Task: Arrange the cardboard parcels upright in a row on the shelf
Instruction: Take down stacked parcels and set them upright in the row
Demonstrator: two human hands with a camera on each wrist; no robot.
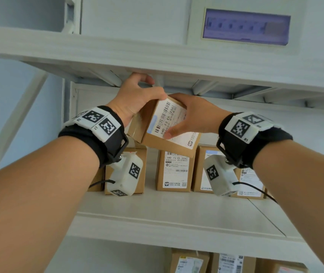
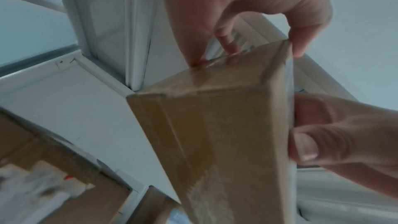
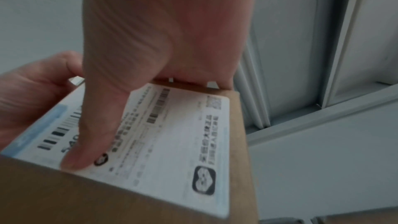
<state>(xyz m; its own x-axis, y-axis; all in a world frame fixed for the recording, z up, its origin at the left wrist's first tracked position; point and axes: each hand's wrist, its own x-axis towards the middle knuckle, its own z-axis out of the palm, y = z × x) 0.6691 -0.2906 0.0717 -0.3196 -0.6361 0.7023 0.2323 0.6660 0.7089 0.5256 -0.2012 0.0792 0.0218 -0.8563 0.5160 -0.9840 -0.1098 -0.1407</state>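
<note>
Cardboard parcels, shelf in use: one held tilted parcel (image 1: 165, 125); four standing in the row (image 1: 174, 172), with a possible fifth at the far right edge, too cut off to confirm. Lower shelf parcels (image 1: 230, 263): three, partly visible. Hands: two. Wrist-worn cameras (image 1: 125, 174): two.

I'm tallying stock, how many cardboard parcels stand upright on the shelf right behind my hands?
4 visible: left parcel, middle parcel, two at right. Wrists may hide more.
</note>
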